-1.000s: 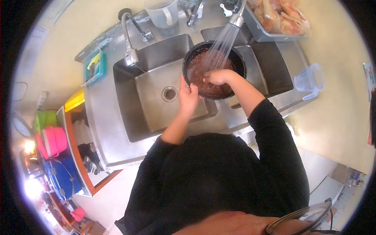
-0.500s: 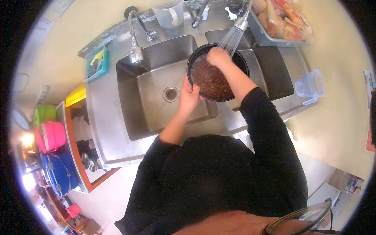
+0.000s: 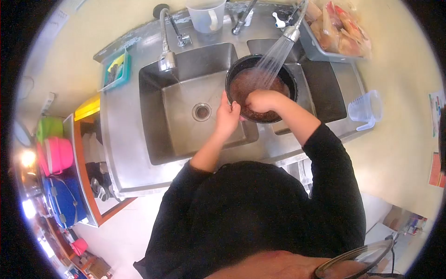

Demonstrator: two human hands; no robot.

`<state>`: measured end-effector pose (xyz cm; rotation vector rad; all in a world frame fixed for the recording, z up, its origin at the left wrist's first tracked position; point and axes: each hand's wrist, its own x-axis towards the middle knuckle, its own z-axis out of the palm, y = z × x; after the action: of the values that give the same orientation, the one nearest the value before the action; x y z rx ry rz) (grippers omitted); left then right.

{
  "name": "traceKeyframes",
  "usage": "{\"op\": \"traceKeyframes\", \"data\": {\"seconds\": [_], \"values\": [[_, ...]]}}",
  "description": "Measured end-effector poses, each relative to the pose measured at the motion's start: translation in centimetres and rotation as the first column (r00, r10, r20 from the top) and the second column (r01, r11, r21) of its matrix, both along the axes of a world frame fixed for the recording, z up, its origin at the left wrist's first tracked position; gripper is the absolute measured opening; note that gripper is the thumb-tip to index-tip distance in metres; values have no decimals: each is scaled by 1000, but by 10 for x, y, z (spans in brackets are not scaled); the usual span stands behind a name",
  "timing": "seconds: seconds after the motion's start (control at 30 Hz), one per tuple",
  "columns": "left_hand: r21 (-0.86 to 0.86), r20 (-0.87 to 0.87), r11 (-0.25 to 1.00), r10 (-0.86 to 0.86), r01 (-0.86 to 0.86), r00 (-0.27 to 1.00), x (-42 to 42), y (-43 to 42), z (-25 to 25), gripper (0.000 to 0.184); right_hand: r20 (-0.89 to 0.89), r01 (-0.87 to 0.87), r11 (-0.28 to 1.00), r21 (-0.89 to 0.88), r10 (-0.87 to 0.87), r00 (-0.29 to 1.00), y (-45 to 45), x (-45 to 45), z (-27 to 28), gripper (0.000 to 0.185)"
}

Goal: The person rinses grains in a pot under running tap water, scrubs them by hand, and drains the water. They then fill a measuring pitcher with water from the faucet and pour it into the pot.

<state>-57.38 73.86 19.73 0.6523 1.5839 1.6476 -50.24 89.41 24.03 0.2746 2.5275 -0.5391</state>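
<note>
A round black pot [image 3: 230, 79] is held over the divider between two sink basins, with reddish-brown, grain-like contents [image 3: 278, 86] and water inside. On the pot's near left rim my left hand [image 3: 227, 114] is closed, thumb on the inner side. My right hand [image 3: 261, 101] reaches into the near part of the pot, fingers curled and partly sunk in the contents; what they hold is hidden. From a spray faucet head [image 3: 291, 33] above, water streams into the pot.
The left sink basin [image 3: 181, 125] has a drain, and a second faucet [image 3: 167, 61] trickles there. Around the sink are a clear pitcher [image 3: 200, 18], a teal tray [image 3: 123, 74], a grey bin [image 3: 320, 51] of bagged raw meat and a measuring jug [image 3: 364, 108].
My right hand has moved from the far side of the pot, under the spray, toward its near side. My left hand still grips the rim; the water stream now shows fully.
</note>
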Motion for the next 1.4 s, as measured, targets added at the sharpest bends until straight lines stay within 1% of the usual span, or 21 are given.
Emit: {"op": "traceKeyframes", "data": {"seconds": [0.03, 0.13, 0.23, 0.33, 0.37, 0.4, 0.43, 0.47, 0.57, 0.67, 0.77, 0.87, 0.97, 1.03, 1.07, 1.1, 1.13, 1.2, 1.23, 1.3, 1.4], "values": [[-4, 3, 1000, -8, 8, 1000, 1, 0, -1, 56, -19, 3, 1000, -22, -4, 1000, 5, 6, 4, 27], [-21, -9, 1000, 5, -5, 1000, 3, 1, 6, 55, -254, 277, 953, 124, -240, 937, 26, 11, 6, 27], [-50, 18, 999, -2, 3, 1000, 0, 2, -9, 54, -523, 418, 892, 170, -278, 806, 36, -7, 2, 28], [57, 141, 998, -36, 28, 989, 0, 1, -4, 55, -599, 440, 872, 215, -238, 765, 29, -34, -11, 25], [34, 122, 998, -60, 56, 991, -1, 1, -5, 55, -599, 369, 902, 225, -171, 782, 24, -43, -16, 23], [10, 106, 997, -82, 81, 991, -3, 0, -7, 55, -532, 311, 918, 247, -140, 835, 16, -48, -22, 25], [-14, 92, 994, -102, 104, 990, -5, -1, -8, 55, -411, 257, 949, 184, -164, 897, 8, -48, -28, 24], [-14, 99, 997, -74, 76, 992, -4, -2, -8, 51, -279, 209, 971, 113, -171, 945, -8, -44, -20, 24], [-13, 111, 1000, -20, 22, 994, 1, -1, -4, 45, -162, -30, 987, 155, 55, 985, -21, -28, -36, 26], [-17, 98, 999, -30, 32, 995, 1, -1, 1, 48, 48, -105, 985, 138, 99, 994, -21, -11, -19, 23], [-8, 105, 999, -33, 34, 994, -2, 0, -4, 54, 78, -109, 994, -16, 110, 991, -14, 4, 24, 22], [29, 114, 998, -51, 48, 992, -2, -1, -9, 54, -25, -4, 999, 46, 5, 1000, 1, 24, 42, 22], [38, 115, 998, -45, 41, 992, -2, 1, -7, 54, 14, 64, 993, 100, -66, 998, 10, 40, 31, 33], [22, 93, 1000, -14, 12, 996, 0, 1, -6, 54, 28, 38, 991, 127, -42, 999, 14, 50, -9, 41], [-3, 86, 1000, -16, 16, 996, 0, 1, -8, 54, 35, 25, 990, 140, -30, 999, 12, 49, -17, 45], [-30, 79, 999, -17, 19, 997, 0, 1, -11, 55, 134, 29, 989, 146, -49, 990, 11, 43, -24, 52], [-57, 71, 998, -16, 20, 997, -1, 0, -13, 55, 156, 38, 988, 152, -62, 986, 14, 37, -31, 51], [25, 99, 999, -29, 26, 995, -1, 0, -11, 56, 197, 55, 986, 160, -86, 977, 12, 21, -28, 50], [66, 111, 997, -38, 31, 993, -2, 0, -9, 57, 191, 58, 984, 169, -90, 978, 14, 15, -31, 49], [34, 113, 999, -45, 42, 993, -2, 0, -6, 58, 180, 64, 980, 188, -98, 979, 17, 5, -34, 47], [30, 123, 998, -55, 52, 991, -3, 0, -4, 58, -54, 257, 916, 308, -252, 966, 15, -1, -36, 46]]}}
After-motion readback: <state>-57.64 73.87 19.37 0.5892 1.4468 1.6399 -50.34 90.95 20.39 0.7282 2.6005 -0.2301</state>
